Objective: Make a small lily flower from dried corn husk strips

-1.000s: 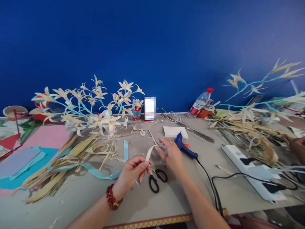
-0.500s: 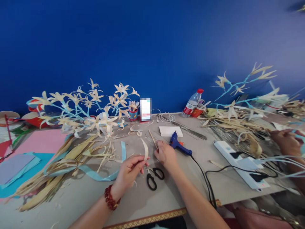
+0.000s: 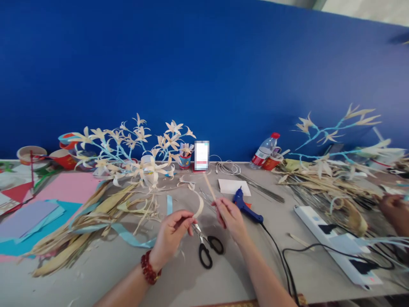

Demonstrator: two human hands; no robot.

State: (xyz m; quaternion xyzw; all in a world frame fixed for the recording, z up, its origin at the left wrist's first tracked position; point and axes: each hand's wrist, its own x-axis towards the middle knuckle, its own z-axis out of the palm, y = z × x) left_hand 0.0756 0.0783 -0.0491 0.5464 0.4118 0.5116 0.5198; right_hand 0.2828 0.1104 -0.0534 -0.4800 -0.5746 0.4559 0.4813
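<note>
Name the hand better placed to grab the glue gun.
Likely the right hand: it's nearer the glue gun, though holding a thin stick; the left hand, farther off, pinches a pale strip.

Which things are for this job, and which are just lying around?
Likely for the job:
pale curved strip, in the left hand
thin stick, in the right hand
black-handled scissors
blue glue gun

Probably just lying around:
red-capped bottle
white cable
pink paper

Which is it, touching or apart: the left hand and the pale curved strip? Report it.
Touching. The head view shows the left hand pinching the lower end of the pale curved strip between thumb and fingers.
</note>
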